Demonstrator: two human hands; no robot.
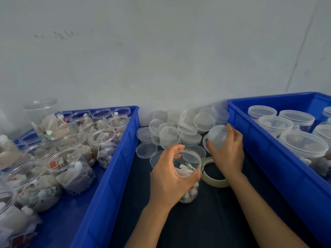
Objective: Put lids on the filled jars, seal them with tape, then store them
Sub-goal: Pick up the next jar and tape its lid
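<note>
My left hand point(169, 174) grips the rim of an open clear jar point(188, 165) filled with white packets, standing on the dark table surface between two blue bins. My right hand point(227, 149) holds a clear plastic lid point(215, 135), tilted, just right of and above the jar. A roll of clear tape point(212, 178) lies flat under my right wrist, beside the jar. A heap of loose clear lids point(179, 127) sits at the back by the wall.
A blue bin point(114, 158) on the left holds several filled jars without lids point(71, 167). A blue bin point(265, 140) on the right holds several lidded jars point(302, 145). A white wall point(161, 51) stands right behind the table.
</note>
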